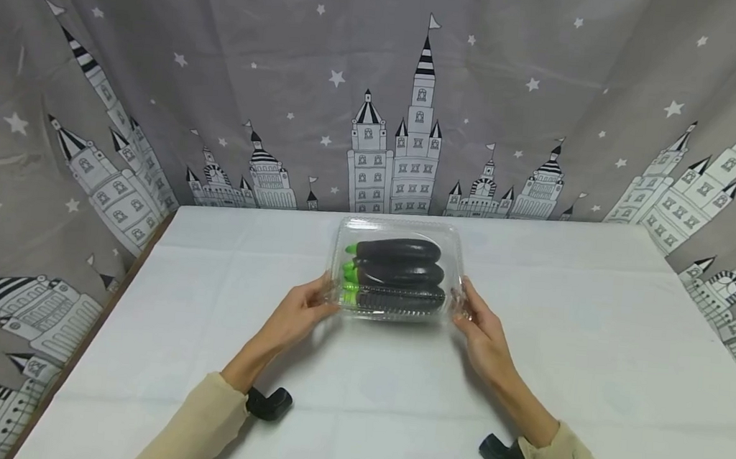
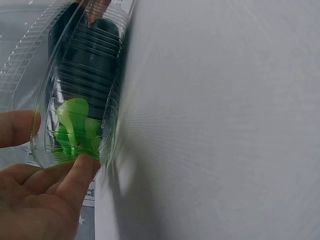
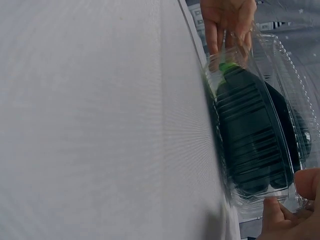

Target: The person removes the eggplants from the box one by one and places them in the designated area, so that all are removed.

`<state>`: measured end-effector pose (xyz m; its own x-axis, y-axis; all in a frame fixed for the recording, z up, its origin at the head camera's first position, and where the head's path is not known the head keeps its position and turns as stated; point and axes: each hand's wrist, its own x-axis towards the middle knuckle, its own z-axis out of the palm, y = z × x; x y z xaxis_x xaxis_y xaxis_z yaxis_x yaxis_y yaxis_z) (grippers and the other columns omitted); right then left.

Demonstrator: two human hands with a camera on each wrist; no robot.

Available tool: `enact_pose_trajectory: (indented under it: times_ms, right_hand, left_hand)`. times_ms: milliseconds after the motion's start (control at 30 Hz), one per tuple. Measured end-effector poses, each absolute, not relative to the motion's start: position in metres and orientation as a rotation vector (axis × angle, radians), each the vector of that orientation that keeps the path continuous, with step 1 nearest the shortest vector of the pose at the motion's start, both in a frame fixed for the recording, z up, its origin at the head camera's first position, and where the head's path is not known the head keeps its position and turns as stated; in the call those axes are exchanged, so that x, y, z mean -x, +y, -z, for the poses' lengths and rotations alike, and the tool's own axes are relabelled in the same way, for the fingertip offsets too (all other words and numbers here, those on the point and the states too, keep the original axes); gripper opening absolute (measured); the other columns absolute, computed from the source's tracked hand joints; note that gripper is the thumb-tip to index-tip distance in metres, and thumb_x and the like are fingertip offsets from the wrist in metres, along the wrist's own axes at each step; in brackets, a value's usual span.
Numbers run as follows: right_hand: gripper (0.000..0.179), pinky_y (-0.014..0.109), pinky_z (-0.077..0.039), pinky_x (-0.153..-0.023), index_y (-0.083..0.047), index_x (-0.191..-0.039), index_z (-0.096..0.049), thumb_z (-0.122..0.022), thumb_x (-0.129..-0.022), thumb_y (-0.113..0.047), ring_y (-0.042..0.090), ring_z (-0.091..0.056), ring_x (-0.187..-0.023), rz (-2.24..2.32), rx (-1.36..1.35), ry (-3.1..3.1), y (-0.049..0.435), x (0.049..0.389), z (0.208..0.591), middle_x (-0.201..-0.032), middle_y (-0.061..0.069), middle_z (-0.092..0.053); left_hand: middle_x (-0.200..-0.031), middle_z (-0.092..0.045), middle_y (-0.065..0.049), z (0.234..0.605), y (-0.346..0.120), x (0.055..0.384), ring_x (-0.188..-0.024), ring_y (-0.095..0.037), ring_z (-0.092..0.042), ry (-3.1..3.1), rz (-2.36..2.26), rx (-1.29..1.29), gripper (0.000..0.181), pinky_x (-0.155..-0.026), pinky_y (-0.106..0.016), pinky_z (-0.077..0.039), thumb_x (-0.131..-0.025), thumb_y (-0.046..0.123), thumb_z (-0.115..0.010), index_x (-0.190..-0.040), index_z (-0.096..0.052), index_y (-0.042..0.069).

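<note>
A clear plastic clamshell box [image 1: 393,316] is held by its two short ends, near the far edge of the table. Inside lie several dark eggplants [image 1: 399,249], their bright green stem ends toward the left. My left hand [image 1: 296,314] grips the left end; in the left wrist view its thumb [image 2: 20,128] is at the rim and its fingers support the end from below. Opposite it, my right hand [image 1: 485,340] grips the right end, thumb on the near side. The right wrist view shows the box's underside close over the tablecloth, with the right fingertips [image 3: 270,205] beneath the end.
White cloth [image 1: 592,348] covers the table. Behind and along the sides hangs a grey curtain [image 1: 258,55] printed with castles and stars. Black curved pieces stick out at the left wrist [image 1: 270,403] and the right wrist [image 1: 502,454], below the sleeves' cuffs.
</note>
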<state>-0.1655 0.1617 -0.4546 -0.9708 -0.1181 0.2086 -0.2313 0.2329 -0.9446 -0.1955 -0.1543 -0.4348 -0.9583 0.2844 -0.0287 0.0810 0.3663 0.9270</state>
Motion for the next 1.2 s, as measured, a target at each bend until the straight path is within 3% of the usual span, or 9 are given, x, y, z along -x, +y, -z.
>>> enact_pose_trajectory:
  times_ms: [200,467,767,933,1200]
  right_hand:
    - [0.056,0.046,-0.023,-0.114,0.003,-0.153,-0.026,-0.045,-0.101,-0.001,0.034,-0.033,-0.141,-1.717,-0.362,-2.410,0.165,0.169,0.454,-0.156,0.019,-0.030]
    - [0.050,0.045,-0.026,-0.114,0.005,-0.146,-0.041,-0.048,-0.097,0.003,0.036,-0.039,-0.138,-1.702,-0.210,-2.295,0.154,0.176,0.454,-0.147,0.023,-0.044]
    - [0.050,0.042,-0.037,-0.108,0.005,-0.146,-0.039,-0.050,-0.097,0.001,0.035,-0.050,-0.129,-1.683,-0.064,-2.377,0.148,0.168,0.446,-0.141,0.026,-0.049]
    - [0.054,0.031,-0.042,-0.103,0.007,-0.147,-0.036,-0.052,-0.096,0.005,0.038,-0.051,-0.127,-1.807,-0.118,-2.349,0.148,0.166,0.441,-0.142,0.028,-0.046]
    - [0.049,0.018,-0.046,-0.092,0.013,-0.139,-0.045,-0.061,-0.093,0.007,0.039,-0.057,-0.120,-1.749,-0.177,-2.313,0.151,0.165,0.444,-0.135,0.031,-0.052]
  left_hand:
    - [-0.147,-0.043,-0.021,0.432,-0.150,0.200,-0.134,-0.039,-0.042,2.462,-1.608,-0.300,0.068,-0.112,-0.051,-0.027,-0.093,0.012,-0.064,-0.151,-0.032,0.000]
    - [-0.147,-0.043,-0.021,0.431,-0.147,0.199,-0.129,-0.039,-0.049,2.469,-1.585,-0.262,0.069,-0.108,-0.049,-0.034,-0.094,0.013,-0.064,-0.152,-0.028,-0.002]
    - [-0.145,-0.048,-0.019,0.433,-0.146,0.196,-0.122,-0.035,-0.056,2.445,-1.688,-0.234,0.074,-0.103,-0.047,-0.041,-0.093,0.010,-0.064,-0.154,-0.023,0.000]
    - [-0.147,-0.046,-0.018,0.433,-0.145,0.194,-0.123,-0.035,-0.055,2.472,-1.705,-0.198,0.073,-0.102,-0.048,-0.042,-0.095,0.011,-0.062,-0.155,-0.022,0.002]
    - [-0.156,-0.032,-0.018,0.435,-0.138,0.195,-0.133,-0.037,-0.044,2.425,-1.711,-0.152,0.087,-0.101,-0.046,-0.044,-0.095,0.029,-0.068,-0.157,-0.014,0.001]
